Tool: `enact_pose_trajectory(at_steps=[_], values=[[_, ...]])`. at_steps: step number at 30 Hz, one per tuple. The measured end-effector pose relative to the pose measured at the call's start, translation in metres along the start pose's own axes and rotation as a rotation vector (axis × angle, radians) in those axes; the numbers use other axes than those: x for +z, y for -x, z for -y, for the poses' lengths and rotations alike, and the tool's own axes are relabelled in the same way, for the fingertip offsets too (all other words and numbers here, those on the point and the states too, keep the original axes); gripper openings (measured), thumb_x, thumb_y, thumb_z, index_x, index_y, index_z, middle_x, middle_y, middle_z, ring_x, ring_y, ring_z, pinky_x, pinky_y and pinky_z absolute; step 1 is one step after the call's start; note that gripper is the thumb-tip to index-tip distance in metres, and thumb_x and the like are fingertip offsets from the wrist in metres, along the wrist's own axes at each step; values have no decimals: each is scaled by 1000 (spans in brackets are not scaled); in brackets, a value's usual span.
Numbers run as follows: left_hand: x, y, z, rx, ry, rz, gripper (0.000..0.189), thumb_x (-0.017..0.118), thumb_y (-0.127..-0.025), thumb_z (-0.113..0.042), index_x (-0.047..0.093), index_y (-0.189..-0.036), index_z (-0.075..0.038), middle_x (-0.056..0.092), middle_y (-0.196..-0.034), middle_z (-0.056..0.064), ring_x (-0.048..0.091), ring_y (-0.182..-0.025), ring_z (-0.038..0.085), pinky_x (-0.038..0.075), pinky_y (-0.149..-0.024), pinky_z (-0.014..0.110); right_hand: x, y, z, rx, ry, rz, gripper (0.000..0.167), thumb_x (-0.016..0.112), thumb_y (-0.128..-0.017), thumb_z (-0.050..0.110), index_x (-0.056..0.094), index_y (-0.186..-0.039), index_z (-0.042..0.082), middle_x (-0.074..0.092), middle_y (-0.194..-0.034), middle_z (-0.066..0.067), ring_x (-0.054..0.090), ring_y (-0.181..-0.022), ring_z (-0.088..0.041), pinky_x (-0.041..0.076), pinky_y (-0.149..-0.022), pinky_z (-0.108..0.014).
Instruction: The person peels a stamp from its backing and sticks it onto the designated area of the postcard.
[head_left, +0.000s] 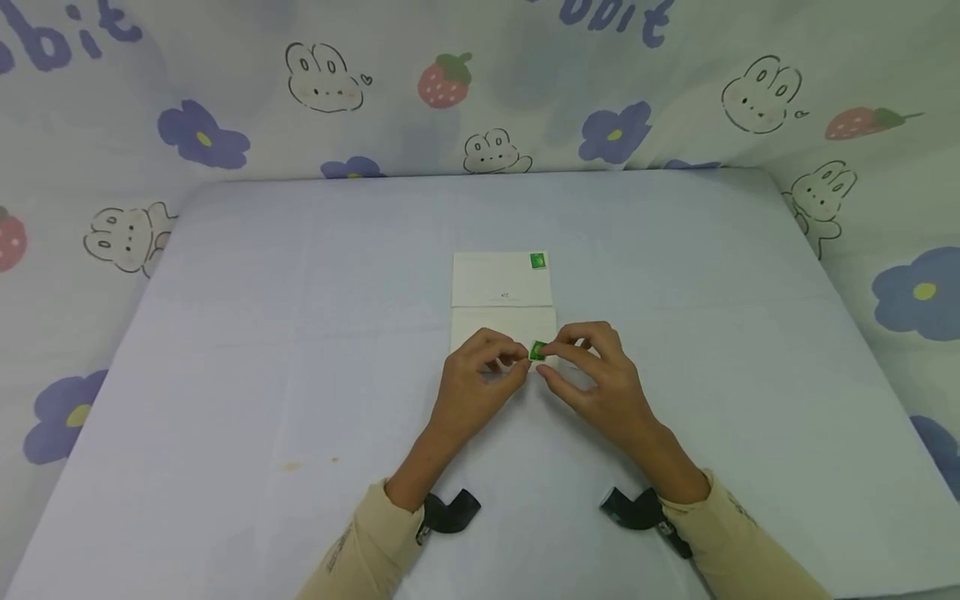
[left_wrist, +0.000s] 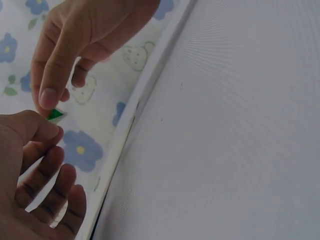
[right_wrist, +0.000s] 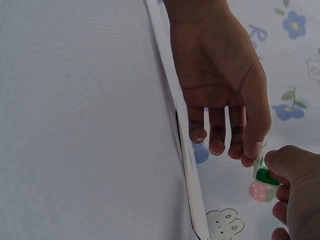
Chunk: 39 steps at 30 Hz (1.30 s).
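A small green postage stamp [head_left: 537,351] with a pale edge is held just above the near part of a white paper sheet [head_left: 502,321]. My left hand [head_left: 480,379] pinches its left side between thumb and index finger, the other fingers curled loosely. From the opposite side my right hand [head_left: 603,387] grips the stamp by its edge. Both wrist views show the stamp [left_wrist: 56,115] between the fingertips of the two hands. On the upper part of the paper, a similar green stamp [head_left: 537,261] sits in the top right corner, above small print.
A white cloth [head_left: 300,292] covers the table, with small yellowish stains [head_left: 292,467] at the left front. Behind it hangs a curtain [head_left: 525,83] printed with rabbits, strawberries and blue flowers. Black wrist mounts [head_left: 453,512] stick out beside both beige sleeves.
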<state>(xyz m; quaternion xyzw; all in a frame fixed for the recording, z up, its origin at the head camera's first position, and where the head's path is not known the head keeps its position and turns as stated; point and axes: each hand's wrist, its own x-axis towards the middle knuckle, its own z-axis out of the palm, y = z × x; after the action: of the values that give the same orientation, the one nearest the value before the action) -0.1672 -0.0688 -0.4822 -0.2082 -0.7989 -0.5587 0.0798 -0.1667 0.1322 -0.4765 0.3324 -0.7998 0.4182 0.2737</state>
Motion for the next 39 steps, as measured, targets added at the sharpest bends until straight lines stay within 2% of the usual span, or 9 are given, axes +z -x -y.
enact_pose_trajectory(at_steps=[8, 13, 18, 23, 27, 31, 35, 37, 39], values=[[3, 0, 2, -7, 2, 16, 5, 74, -92, -10, 76, -96, -10, 64, -98, -4, 61, -86, 12, 54, -73, 33, 1, 8, -5, 16, 40, -9, 28, 70, -96, 29, 76, -97, 2, 60, -105, -15, 54, -96, -30, 41, -81, -30], [5, 1, 2, -5, -5, 17, 5, 73, -92, -11, 76, -97, -11, 65, -99, -4, 61, -87, 12, 54, -73, 33, 0, 9, -6, 4, 60, -14, 27, 70, -96, 29, 76, -96, 2, 60, -104, -15, 54, -95, -29, 42, -78, -37], [5, 2, 3, 0, -5, 24, 5, 74, -92, -11, 76, -96, -11, 65, -100, -4, 61, -88, 12, 54, -73, 32, 2, 9, -6, -9, 46, -19, 26, 70, -96, 27, 76, -96, 2, 61, -103, -14, 54, -95, -29, 40, -78, -42], [2, 1, 2, 15, -24, 21, 5, 74, -91, -10, 76, -95, -10, 65, -99, -4, 61, -87, 12, 54, -73, 32, 4, 6, -5, -21, 20, -17, 24, 70, -96, 24, 76, -95, 1, 62, -102, -11, 55, -93, -28, 38, -79, -41], [-1, -2, 1, 41, -33, 11, 4, 74, -90, -8, 76, -94, -9, 64, -98, -3, 61, -86, 13, 54, -73, 32, 4, 1, -3, -35, 22, 2, 14, 77, -89, 14, 76, -95, 2, 62, -101, -10, 55, -92, -27, 36, -79, -41], [0, -3, 1, 48, -36, 7, 4, 75, -90, -9, 76, -95, -9, 65, -98, -2, 61, -86, 13, 53, -73, 32, 2, -3, -3, -30, 39, 16, 18, 84, -77, 3, 77, -94, 3, 62, -101, -8, 56, -91, -26, 35, -78, -42], [3, -2, 1, 40, -34, 13, 4, 75, -90, -9, 76, -94, -10, 65, -98, -3, 61, -87, 13, 54, -73, 31, 0, -2, -4, -38, 59, 14, 9, 79, -86, 11, 77, -90, 3, 62, -98, -8, 57, -89, -26, 35, -76, -43], [4, -2, 0, 41, -37, 18, 4, 74, -91, -9, 76, -94, -10, 65, -99, -4, 61, -87, 12, 54, -73, 31, 0, -2, -5, -45, 67, 4, 13, 74, -92, 14, 76, -88, 2, 62, -97, -8, 57, -88, -26, 35, -75, -43], [4, -3, 0, 47, -43, 21, 4, 73, -92, -10, 76, -95, -10, 64, -99, -4, 61, -87, 11, 53, -73, 30, 0, -2, -5, -47, 71, -8, 13, 73, -91, 12, 76, -86, 1, 62, -96, -8, 58, -88, -26, 34, -74, -42]])
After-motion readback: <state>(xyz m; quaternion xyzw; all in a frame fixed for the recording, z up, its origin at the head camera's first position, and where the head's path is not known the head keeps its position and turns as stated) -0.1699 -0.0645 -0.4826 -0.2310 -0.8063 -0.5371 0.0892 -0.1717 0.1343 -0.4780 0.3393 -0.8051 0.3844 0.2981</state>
